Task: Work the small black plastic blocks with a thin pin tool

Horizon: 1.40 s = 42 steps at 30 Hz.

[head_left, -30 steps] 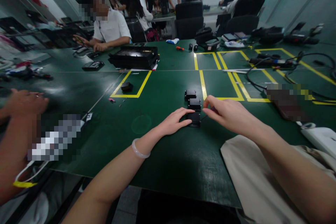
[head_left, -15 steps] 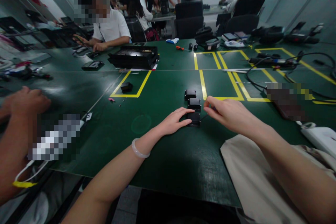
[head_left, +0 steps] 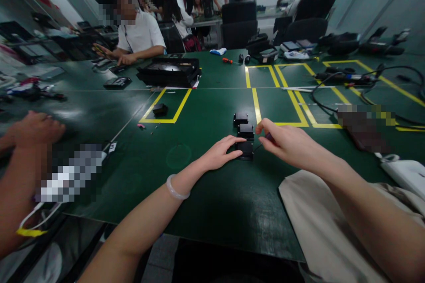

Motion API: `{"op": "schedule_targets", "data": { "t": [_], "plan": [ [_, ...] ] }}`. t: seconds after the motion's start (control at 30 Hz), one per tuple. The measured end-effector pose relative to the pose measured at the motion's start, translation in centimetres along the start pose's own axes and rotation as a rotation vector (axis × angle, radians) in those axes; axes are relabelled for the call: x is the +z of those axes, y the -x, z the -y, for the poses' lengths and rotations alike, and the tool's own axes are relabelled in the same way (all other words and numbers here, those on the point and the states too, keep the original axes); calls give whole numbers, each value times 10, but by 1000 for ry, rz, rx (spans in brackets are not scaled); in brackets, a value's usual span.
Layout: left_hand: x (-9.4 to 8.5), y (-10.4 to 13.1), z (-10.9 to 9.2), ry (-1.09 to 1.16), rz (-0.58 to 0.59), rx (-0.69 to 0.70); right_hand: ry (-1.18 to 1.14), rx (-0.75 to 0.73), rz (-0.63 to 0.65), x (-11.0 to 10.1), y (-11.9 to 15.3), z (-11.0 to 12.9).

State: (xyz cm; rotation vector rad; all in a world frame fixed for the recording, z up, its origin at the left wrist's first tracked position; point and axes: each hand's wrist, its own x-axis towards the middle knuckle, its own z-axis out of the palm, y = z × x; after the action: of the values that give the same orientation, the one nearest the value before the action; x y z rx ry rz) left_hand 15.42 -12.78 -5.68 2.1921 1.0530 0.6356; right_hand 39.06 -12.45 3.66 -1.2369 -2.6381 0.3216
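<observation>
Three small black boxes stand in a row on the green table. My left hand (head_left: pixel 219 154) holds the nearest black box (head_left: pixel 245 151) from its left side, index finger along the far edge and thumb on the near part. Just beyond it are the middle black box (head_left: pixel 246 130) and the far black box (head_left: pixel 241 118). My right hand (head_left: pixel 282 141) is closed around a thin dark tool (head_left: pixel 258 147), whose shaft points at the right side of the nearest box. Most of this tool is hidden by my fingers, so its exact kind does not show.
A black tray-like case (head_left: pixel 169 72) stands at the far left, with a small black part (head_left: pixel 160 109) inside yellow tape nearby. An orange screwdriver (head_left: pixel 227 60) lies farther back. Beige cloth (head_left: pixel 308 212) covers the near right edge. A co-worker's hand (head_left: pixel 41 128) rests at left.
My right index finger has lifted and curled a little around the tool. My left hand and the boxes stay in place.
</observation>
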Motion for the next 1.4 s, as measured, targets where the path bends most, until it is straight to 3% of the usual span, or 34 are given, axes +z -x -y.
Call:
{"op": "schedule_targets", "data": {
  "t": [1.4],
  "plan": [
    [-1, 0, -2, -1, 3, -10, 22, 7, -19, -1, 0, 1]
  ]
}}
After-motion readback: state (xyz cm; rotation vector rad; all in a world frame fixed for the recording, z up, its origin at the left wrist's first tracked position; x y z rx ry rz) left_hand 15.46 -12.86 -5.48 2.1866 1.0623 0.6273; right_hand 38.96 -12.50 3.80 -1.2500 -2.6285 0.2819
